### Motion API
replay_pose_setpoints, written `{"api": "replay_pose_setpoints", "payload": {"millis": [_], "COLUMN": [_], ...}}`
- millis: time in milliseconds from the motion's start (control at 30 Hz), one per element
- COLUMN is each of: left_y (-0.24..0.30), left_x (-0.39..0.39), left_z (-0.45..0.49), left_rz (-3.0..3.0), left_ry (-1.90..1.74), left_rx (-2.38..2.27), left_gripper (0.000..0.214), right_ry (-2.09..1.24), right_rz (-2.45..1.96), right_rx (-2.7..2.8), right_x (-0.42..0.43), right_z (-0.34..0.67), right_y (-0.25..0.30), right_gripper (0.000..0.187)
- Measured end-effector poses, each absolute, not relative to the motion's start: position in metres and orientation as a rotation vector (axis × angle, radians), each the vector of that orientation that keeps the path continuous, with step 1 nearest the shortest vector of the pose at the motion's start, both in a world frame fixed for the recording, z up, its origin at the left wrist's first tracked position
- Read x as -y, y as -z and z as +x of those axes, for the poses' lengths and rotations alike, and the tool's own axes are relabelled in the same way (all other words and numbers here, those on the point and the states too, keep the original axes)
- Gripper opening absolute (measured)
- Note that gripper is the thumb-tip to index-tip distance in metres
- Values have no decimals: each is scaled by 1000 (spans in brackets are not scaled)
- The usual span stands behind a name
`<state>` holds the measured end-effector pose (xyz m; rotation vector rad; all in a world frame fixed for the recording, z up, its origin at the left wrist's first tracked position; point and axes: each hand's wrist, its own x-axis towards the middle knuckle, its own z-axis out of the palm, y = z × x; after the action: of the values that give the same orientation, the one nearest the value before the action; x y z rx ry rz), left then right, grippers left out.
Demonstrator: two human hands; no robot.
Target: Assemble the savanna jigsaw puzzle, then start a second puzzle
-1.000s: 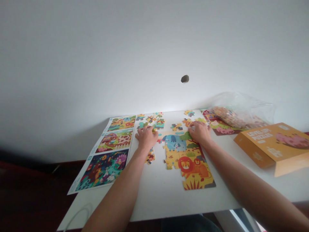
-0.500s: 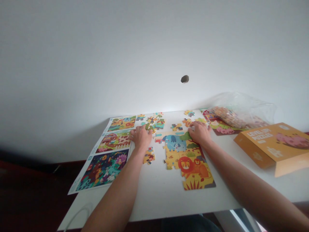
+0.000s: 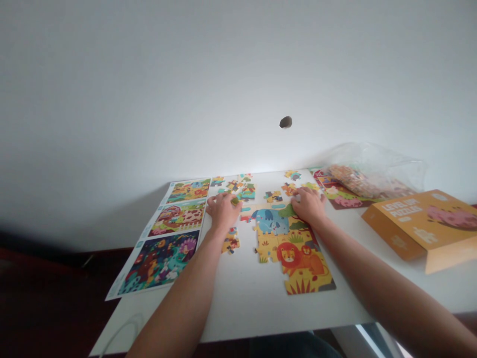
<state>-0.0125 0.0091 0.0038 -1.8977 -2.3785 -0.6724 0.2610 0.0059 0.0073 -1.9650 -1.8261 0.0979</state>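
Observation:
My left hand (image 3: 224, 211) is closed on a small green and yellow puzzle piece (image 3: 235, 201), held between thumb and fingers just left of the joined picture. The partly joined jigsaw puzzle (image 3: 272, 239) shows blue elephants above and orange lions below, with a stepped left edge. My right hand (image 3: 310, 203) rests at its top right corner, fingers apart, thumb by the green tree. Close to those fingers lies an orange loose piece (image 3: 288, 189). Several other loose pieces (image 3: 248, 191) lie beyond my left hand, and a yellow joined cluster (image 3: 231, 241) sits by my left wrist.
A printed sheet with three pictures (image 3: 175, 219) lies on the left of the white table (image 3: 238, 303). At right are an orange puzzle box (image 3: 428, 223), a clear bag of pieces (image 3: 357, 181) and a farm picture (image 3: 346, 201). The wall stands behind.
My left hand has moved slightly right, and the green piece now shows in its fingers, off the table's loose group. The joined puzzle has shifted very slightly right. My right hand stays almost still.

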Motion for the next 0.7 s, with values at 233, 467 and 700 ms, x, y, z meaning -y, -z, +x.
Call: {"api": "replay_pose_setpoints", "payload": {"millis": [233, 467, 700], "left_y": [-11, -6, -3], "left_x": [-5, -6, -8], "left_z": [-2, -7, -11], "left_rz": [-2084, -1952, -1852], "left_ry": [578, 681, 719], "left_rx": [2337, 2386, 2403], "left_gripper": [33, 26, 30], "right_ry": [-89, -74, -81], "right_rz": [-1975, -1967, -1977], "right_rx": [1835, 1837, 1838], "right_x": [-6, -5, -4], "right_z": [260, 259, 259], "right_y": [-7, -7, -9], "right_gripper": [30, 29, 30]}}
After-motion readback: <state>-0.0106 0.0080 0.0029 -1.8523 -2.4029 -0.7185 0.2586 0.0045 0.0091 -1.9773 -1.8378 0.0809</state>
